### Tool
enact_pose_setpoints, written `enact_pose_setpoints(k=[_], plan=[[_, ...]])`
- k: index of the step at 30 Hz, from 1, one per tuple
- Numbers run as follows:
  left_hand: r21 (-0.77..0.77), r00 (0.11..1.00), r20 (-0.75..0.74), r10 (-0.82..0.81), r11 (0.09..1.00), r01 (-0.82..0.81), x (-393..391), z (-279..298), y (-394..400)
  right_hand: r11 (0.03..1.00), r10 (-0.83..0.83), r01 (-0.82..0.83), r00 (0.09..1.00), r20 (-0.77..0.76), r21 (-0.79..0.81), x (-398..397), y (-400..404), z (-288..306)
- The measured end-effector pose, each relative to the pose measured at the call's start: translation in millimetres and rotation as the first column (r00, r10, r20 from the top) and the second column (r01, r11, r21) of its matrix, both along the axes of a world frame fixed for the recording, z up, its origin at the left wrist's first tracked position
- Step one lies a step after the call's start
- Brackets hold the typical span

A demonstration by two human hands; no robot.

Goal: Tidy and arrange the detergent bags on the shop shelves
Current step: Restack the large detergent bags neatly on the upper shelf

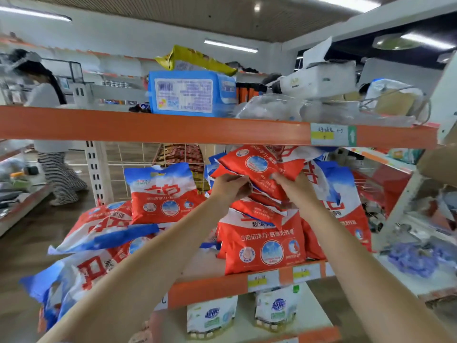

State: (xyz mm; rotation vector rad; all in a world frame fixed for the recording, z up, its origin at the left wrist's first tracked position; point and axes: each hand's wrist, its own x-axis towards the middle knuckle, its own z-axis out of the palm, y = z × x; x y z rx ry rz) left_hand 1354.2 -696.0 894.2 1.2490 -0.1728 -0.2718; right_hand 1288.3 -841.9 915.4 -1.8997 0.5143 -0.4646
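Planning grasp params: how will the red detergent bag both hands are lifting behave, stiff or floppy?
Likely floppy: the red detergent bag sags and creases between the left hand and right hand. Its glossy film looks slippery, so pinching an edge may slip. Probably hefty for its size, given that both hands hold it.

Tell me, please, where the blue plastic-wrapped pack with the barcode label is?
The blue plastic-wrapped pack sits mid-frame on the top orange-edged shelf, under a yellow bag.
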Motion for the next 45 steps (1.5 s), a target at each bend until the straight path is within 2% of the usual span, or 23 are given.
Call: enact_pose_setpoints(k=[2,3,6,10,13,15,16,19,21,23,26,27,29,30,32,34,37,38,40,43,45], plan=[[0.017,0.999,0.040,0.009,1.000,-0.010,0,4,-2,0.994,0.044,-0.043,0.999,-0.009,0.101,-16,3,-12],[0.044,0.998,0.060,0.017,0.999,-0.019,-1,7,-3,0.992,0.081,-0.079,0.997,-0.012,0.096,-21,5,-18],[0.172,0.994,0.099,0.038,0.984,-0.055,-2,17,-9,0.997,0.060,-0.057,0.997,0.042,-0.058,-12,4,-24],[0.430,0.992,0.120,-0.048,0.903,-0.008,2,21,0,0.995,0.006,-0.007,1.000,-0.009,-0.095,10,0,-17],[0.670,0.953,0.251,-0.168,0.741,-0.045,7,7,42,0.997,0.010,-0.014,0.999,0.049,0.082,-19,27,-25],[0.784,0.923,0.321,-0.214,0.606,-0.132,12,-12,83,0.966,0.175,-0.183,0.983,0.058,0.182,-39,50,-44],[0.829,0.913,0.342,-0.221,0.530,-0.181,15,-20,105,0.941,0.291,-0.292,0.956,0.028,0.172,-42,61,-53],[0.894,0.915,0.355,-0.191,0.354,-0.273,22,-36,166,0.878,0.471,-0.478,0.871,-0.138,-0.024,-30,97,-75],[0.935,0.919,0.337,-0.206,0.191,-0.300,26,-40,200,0.824,0.498,-0.533,0.843,-0.201,-0.193,-12,117,-81],[0.949,0.928,0.314,-0.199,0.038,-0.313,27,-44,230,0.783,0.505,-0.554,0.831,-0.232,-0.281,8,134,-87],[0.960,0.960,0.206,-0.189,-0.152,-0.236,27,-65,271,0.705,0.509,-0.577,0.816,-0.273,-0.413,37,160,-102],[0.971,0.973,0.159,-0.166,-0.149,-0.184,24,-73,280,0.672,0.519,-0.594,0.804,-0.290,-0.442,44,169,-107],[0.993,0.990,0.112,-0.081,-0.028,-0.114,21,-85,297,0.641,0.544,-0.634,0.773,-0.326,-0.432,52,188,-115],[0.992,0.992,0.120,-0.049,0.049,-0.118,22,-88,304,0.646,0.550,-0.646,0.763,-0.339,-0.407,54,197,-117],[0.984,0.986,0.147,-0.075,0.110,-0.139,22,-90,317,0.668,0.538,-0.644,0.764,-0.356,-0.373,58,215,-118],[0.983,0.967,0.179,-0.183,0.062,-0.171,20,-91,324,0.679,0.488,-0.620,0.781,-0.389,-0.393,65,230,-115],[0.918,0.903,0.364,-0.230,-0.079,-0.390,17,-91,326,0.669,0.396,-0.588,0.800,-0.451,-0.456,71,245,-109],[0.880,0.871,0.434,-0.230,-0.099,-0.464,18,-89,325,0.673,0.384,-0.584,0.801,-0.460,-0.454,71,247,-108],[0.821,0.813,0.538,-0.224,-0.079,-0.565,19,-85,319,0.707,0.385,-0.569,0.808,-0.446,-0.420,70,247,-108],[0.750,0.736,0.658,-0.158,0.050,-0.659,21,-69,304,0.795,0.399,-0.515,0.842,-0.364,-0.321,66,240,-104],[0.689,0.677,0.724,-0.134,0.203,-0.696,21,-56,290,0.847,0.441,-0.499,0.853,-0.280,-0.185,57,238,-97]])
